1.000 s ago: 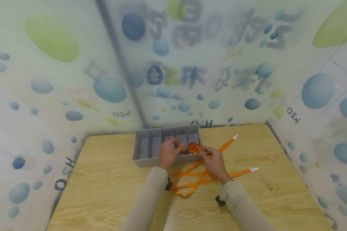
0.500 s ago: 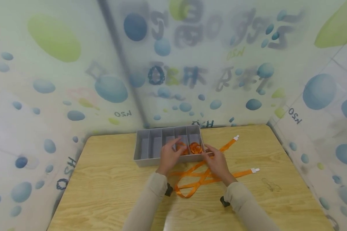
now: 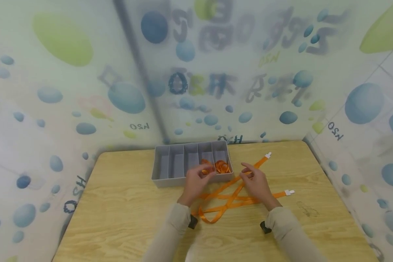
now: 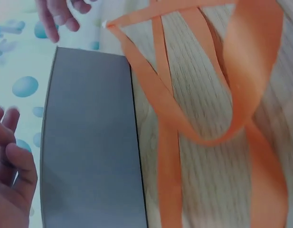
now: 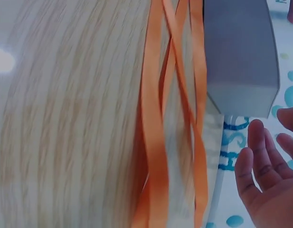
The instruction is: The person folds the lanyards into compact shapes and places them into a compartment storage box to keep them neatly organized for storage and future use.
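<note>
A grey divided box (image 3: 168, 183) stands at the back of the table. Coiled orange ribbon (image 3: 222, 167) lies in its rightmost compartment, and another orange coil (image 3: 207, 167) in the one beside it, partly behind my left fingers. My left hand (image 3: 195, 182) is over the box's front edge, fingers loosely bent with nothing between them; the left wrist view shows this hand (image 4: 15, 173) too. My right hand (image 3: 258, 185) hovers right of the box over orange lanyards (image 3: 229, 203), fingers relaxed and holding nothing, as the right wrist view of the hand (image 5: 272, 183) confirms.
The loose lanyards cross one another in front of the box, with white clips (image 3: 268, 155) at their right ends. Behind the wooden table (image 3: 124, 214) rises a patterned wall (image 3: 196, 123). Three box compartments on the left hold nothing visible.
My left hand has drawn back from the second compartment from the right toward the box's front edge. My right hand has come away from the box's right corner, moving right.
</note>
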### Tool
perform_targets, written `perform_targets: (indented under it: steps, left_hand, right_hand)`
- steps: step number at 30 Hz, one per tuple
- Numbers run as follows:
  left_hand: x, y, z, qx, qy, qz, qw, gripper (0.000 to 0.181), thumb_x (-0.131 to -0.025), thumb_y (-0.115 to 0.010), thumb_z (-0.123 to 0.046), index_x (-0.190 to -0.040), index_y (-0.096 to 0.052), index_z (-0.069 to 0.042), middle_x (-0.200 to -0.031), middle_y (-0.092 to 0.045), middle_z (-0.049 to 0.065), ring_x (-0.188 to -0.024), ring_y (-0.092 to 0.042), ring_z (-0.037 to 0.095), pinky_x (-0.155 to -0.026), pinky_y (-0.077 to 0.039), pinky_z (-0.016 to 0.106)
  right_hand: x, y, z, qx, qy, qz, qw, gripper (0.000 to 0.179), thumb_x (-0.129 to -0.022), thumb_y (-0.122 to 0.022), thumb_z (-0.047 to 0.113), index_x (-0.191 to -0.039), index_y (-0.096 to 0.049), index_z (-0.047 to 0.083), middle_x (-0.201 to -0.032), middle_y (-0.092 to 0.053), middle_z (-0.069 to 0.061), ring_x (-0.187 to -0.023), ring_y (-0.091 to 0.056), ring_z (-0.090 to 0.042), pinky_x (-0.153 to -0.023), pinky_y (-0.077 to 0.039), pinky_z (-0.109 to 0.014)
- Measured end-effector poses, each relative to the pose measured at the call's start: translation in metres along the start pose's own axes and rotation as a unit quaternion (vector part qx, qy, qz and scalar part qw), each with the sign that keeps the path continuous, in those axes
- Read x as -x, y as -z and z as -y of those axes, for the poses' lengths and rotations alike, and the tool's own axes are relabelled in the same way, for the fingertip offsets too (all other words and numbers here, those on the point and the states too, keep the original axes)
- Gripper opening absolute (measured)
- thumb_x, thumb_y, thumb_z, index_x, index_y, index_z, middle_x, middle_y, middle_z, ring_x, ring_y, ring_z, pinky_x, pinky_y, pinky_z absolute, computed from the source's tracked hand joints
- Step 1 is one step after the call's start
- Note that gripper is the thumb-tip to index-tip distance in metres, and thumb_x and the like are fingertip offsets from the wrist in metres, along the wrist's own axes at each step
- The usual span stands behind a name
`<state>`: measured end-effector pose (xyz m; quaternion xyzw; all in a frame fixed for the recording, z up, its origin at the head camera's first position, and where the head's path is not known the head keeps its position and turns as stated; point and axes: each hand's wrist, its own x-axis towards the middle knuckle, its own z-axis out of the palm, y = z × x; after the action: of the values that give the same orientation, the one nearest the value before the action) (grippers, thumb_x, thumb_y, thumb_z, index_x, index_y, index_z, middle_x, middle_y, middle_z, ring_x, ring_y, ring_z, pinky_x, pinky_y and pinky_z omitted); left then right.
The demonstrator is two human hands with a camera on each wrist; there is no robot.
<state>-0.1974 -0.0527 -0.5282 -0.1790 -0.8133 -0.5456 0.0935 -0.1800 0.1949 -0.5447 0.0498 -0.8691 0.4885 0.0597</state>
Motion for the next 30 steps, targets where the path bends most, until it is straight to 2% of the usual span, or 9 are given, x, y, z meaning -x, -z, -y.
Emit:
perform_targets:
  steps: [3,7,11,13,19,23,27,30]
  left_hand:
    - [0.004,-0.003,-0.001,0.007,0.007,0.038,0.9992,0.026,-0.087,-0.078,-0.023,-0.105,-0.076,-0.004,-0.092,-0.073,0.002,-0.053,-0.046,0.008,-0.049,-0.042,0.023]
    - [0.011,-0.007,-0.001,0.02,0.039,0.099,0.9941,0.025,-0.089,-0.077,-0.026,-0.106,-0.076,-0.008,-0.094,-0.072,-0.002,-0.061,-0.05,0.007,-0.055,-0.045,0.023]
    - [0.016,-0.014,0.002,0.046,0.066,0.14,0.9869,0.027,-0.088,-0.077,-0.026,-0.108,-0.076,-0.007,-0.092,-0.073,-0.005,-0.054,-0.045,0.008,-0.049,-0.041,0.024]
    - [0.017,-0.018,0.005,0.053,0.069,0.154,0.9842,0.029,-0.088,-0.078,-0.025,-0.11,-0.076,-0.006,-0.091,-0.072,-0.004,-0.05,-0.042,0.008,-0.047,-0.039,0.024]
    - [0.02,-0.025,0.009,0.024,0.065,0.18,0.9813,0.04,-0.086,-0.08,-0.027,-0.119,-0.072,-0.006,-0.102,-0.073,0.007,-0.05,-0.042,0.006,-0.047,-0.04,0.022]
    - [0.022,-0.027,0.011,-0.019,0.067,0.191,0.9792,0.045,-0.086,-0.079,-0.034,-0.123,-0.071,-0.009,-0.109,-0.073,0.007,-0.056,-0.048,0.009,-0.053,-0.043,0.022]
    - [0.025,-0.029,0.009,-0.047,0.064,0.193,0.978,0.047,-0.086,-0.079,-0.036,-0.124,-0.07,-0.01,-0.113,-0.071,0.007,-0.085,-0.065,0.018,-0.076,-0.053,0.03]
    - [0.027,-0.031,0.008,-0.065,0.068,0.188,0.9777,0.049,-0.085,-0.079,-0.038,-0.125,-0.07,-0.011,-0.116,-0.071,0.006,-0.107,-0.064,0.022,-0.092,-0.051,0.037]
  right_hand:
    - [-0.001,0.004,-0.006,0.018,0.002,0.001,0.9998,0.039,-0.096,-0.064,0.006,-0.135,-0.059,0.002,-0.102,-0.067,-0.014,-0.077,-0.065,-0.02,-0.065,-0.053,-0.027]
    - [0.0,0.008,-0.013,0.033,-0.004,0.002,0.9994,0.038,-0.095,-0.063,0.002,-0.133,-0.06,-0.002,-0.098,-0.067,-0.016,-0.069,-0.061,-0.016,-0.062,-0.051,-0.028]
    - [0.001,0.009,-0.016,0.028,-0.018,0.007,0.9994,0.038,-0.095,-0.062,0.0,-0.133,-0.059,-0.003,-0.097,-0.067,-0.018,-0.067,-0.06,-0.016,-0.06,-0.05,-0.027]
    - [0.002,0.01,-0.018,0.024,-0.026,0.01,0.9993,0.038,-0.095,-0.062,0.0,-0.133,-0.059,-0.004,-0.098,-0.067,-0.019,-0.067,-0.061,-0.017,-0.059,-0.05,-0.026]
    - [0.003,0.011,-0.019,0.03,-0.031,0.021,0.9988,0.041,-0.094,-0.064,0.0,-0.134,-0.057,-0.004,-0.098,-0.067,-0.016,-0.072,-0.065,-0.018,-0.063,-0.051,-0.026]
    - [0.004,0.012,-0.02,0.04,-0.019,0.026,0.9987,0.043,-0.091,-0.066,-0.003,-0.133,-0.058,-0.005,-0.096,-0.066,-0.015,-0.072,-0.066,-0.018,-0.063,-0.052,-0.026]
    - [0.004,0.014,-0.021,0.062,-0.009,0.036,0.9974,0.043,-0.089,-0.067,-0.004,-0.132,-0.058,-0.006,-0.092,-0.066,-0.012,-0.069,-0.063,-0.016,-0.062,-0.051,-0.026]
    - [0.004,0.015,-0.021,0.09,-0.004,0.048,0.9948,0.041,-0.089,-0.065,-0.004,-0.129,-0.06,-0.006,-0.089,-0.065,-0.009,-0.067,-0.058,-0.014,-0.061,-0.049,-0.027]
